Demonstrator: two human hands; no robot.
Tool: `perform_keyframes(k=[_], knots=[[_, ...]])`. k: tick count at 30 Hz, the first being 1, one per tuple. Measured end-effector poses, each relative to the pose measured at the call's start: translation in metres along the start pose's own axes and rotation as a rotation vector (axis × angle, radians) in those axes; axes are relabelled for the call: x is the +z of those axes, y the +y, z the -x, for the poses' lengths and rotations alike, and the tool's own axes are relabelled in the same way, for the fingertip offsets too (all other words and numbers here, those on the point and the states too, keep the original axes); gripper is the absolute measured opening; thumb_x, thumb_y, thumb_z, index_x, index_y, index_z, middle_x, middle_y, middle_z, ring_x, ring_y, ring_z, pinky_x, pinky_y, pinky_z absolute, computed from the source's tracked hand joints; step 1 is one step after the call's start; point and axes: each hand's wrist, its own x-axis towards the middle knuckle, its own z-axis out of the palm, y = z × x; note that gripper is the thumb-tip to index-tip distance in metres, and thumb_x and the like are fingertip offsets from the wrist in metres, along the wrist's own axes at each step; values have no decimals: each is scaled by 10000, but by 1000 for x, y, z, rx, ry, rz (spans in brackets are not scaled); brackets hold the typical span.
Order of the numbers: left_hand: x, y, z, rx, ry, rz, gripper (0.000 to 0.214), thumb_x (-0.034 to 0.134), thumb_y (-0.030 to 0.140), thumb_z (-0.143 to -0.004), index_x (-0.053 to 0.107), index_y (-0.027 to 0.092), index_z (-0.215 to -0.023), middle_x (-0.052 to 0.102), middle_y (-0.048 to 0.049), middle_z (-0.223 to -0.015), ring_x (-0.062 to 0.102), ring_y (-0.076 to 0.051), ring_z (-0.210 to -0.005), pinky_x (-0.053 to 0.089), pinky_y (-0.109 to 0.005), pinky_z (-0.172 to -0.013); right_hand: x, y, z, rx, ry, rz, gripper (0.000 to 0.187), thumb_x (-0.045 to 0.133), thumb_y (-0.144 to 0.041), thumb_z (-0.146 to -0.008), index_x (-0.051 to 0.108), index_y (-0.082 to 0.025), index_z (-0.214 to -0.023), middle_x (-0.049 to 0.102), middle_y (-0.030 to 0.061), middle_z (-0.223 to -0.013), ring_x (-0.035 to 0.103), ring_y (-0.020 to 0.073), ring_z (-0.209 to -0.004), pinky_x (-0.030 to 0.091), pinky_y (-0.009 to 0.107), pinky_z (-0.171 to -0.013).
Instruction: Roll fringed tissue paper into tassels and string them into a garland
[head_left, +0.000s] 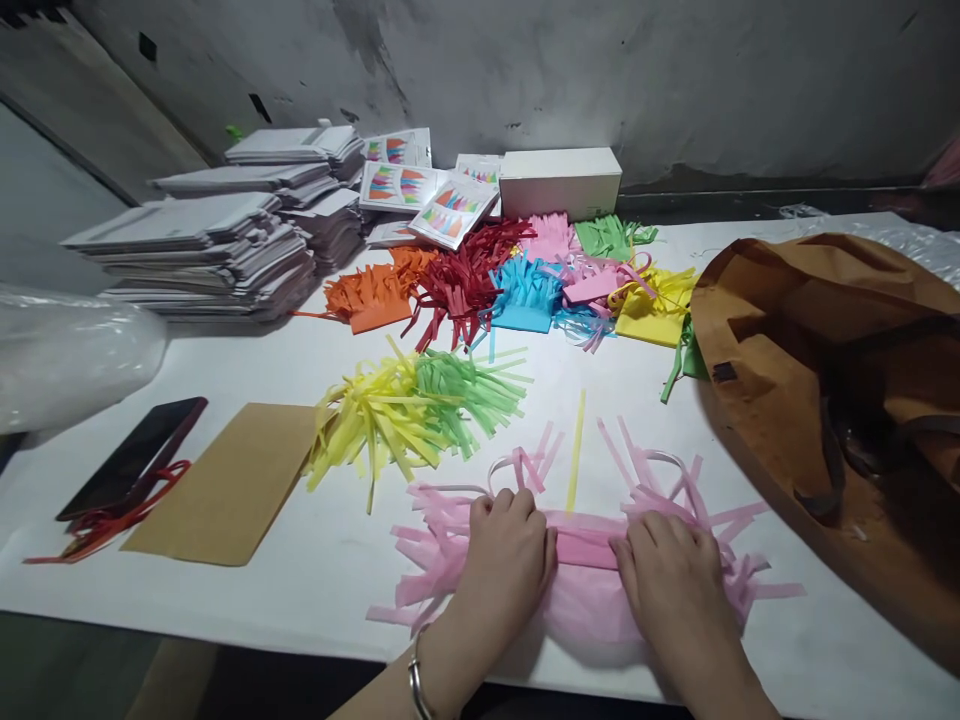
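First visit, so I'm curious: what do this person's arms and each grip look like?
The left grip and right grip are bare, ungloved human hands. A shiny silver-coloured bracelet circles the left wrist; none shows on the right. No sleeves are visible.

We hold a pink fringed tissue [592, 605] near the front edge of the surface [247, 365]; our left hand [510, 550] and our right hand [671, 560] curl their fingers over its folded band [589, 548], part of which shows between them. Just beyond lies a yellow strip [577, 450]. Toward the left edge we see a brown paper sheet [225, 490] touching a yellow bundle [382, 410], and a dark phone [139, 450] beside a red cord [112, 525]. Stacked white packets [187, 240] fill the back left corner, a white box [559, 185] stands at the back edge, and a brown bag [750, 340] spreads along the right edge.
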Motion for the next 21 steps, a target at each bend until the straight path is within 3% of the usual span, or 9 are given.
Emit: perform_keyframes(k=[3, 5, 8, 10, 13, 15, 17, 21], knots=[[1, 1, -1, 8, -8, -24, 237, 539, 141, -934, 699, 176, -763, 659, -81, -830, 571, -277, -829, 388, -470, -769, -8, 1, -1, 10, 102, 15, 235, 447, -214, -1018, 602, -184, -845, 628, 95, -835, 542, 273, -830, 365, 483, -828], [2, 0, -2, 17, -8, -26, 238, 540, 126, -927, 695, 177, -753, 654, -79, -819, 575, -281, -820, 393, -473, -764, -12, -1, -1, -99, 179, -95, 147, 496, -142, -991, 635, -171, -955, 655, 100, -933, 567, 270, -921, 379, 491, -909], [2, -1, -1, 24, -12, -24, 252, 528, 116, -929, 676, 178, -734, 647, -78, -802, 577, -285, -817, 398, -481, -761, -11, -6, 0, -345, 169, -291, 273, 414, -37, -979, 661, -155, -990, 656, 72, -870, 567, 224, -888, 395, 438, -941], [0, -2, 1, 21, 17, 6, 215, 534, 132, -938, 665, 173, -772, 653, -77, -832, 578, -280, -830, 405, -485, -776, -8, -9, 0, -409, 127, -333, 332, 364, -18, -976, 668, -149, -947, 628, 58, -789, 540, 206, -807, 402, 416, -910], [-4, -6, 7, 125, 137, 111, 58, 616, 193, -928, 658, 180, -965, 673, -84, -1040, 575, -283, -988, 381, -538, -932, -3, -10, 2, -377, 117, -365, 293, 409, -19, -968, 650, -160, -879, 588, 38, -745, 505, 185, -740, 402, 397, -864], [-5, -8, 11, 285, 208, 156, 103, 616, 184, -942, 639, 206, -1040, 670, -63, -1134, 549, -270, -1108, 262, -584, -1088, -2, -11, 3, -347, 123, -397, 237, 455, -27, -965, 637, -160, -892, 591, 34, -765, 513, 180, -749, 396, 381, -836], [-3, -10, 14, 397, 240, 167, 110, 559, 133, -973, 631, 213, -996, 687, -35, -1091, 543, -241, -1122, 164, -578, -1158, -2, -13, 4, -330, 111, -416, 176, 482, -71, -975, 636, -152, -951, 614, 47, -822, 532, 192, -789, 385, 387, -840], [4, -14, 16, 408, 235, 180, 142, 557, 85, -955, 618, 192, -884, 681, -18, -919, 548, -214, -966, 294, -492, -1070, -2, -17, 3, -365, 63, -361, 306, 347, -73, -999, 637, -156, -950, 601, 52, -807, 511, 202, -769, 355, 409, -849]])
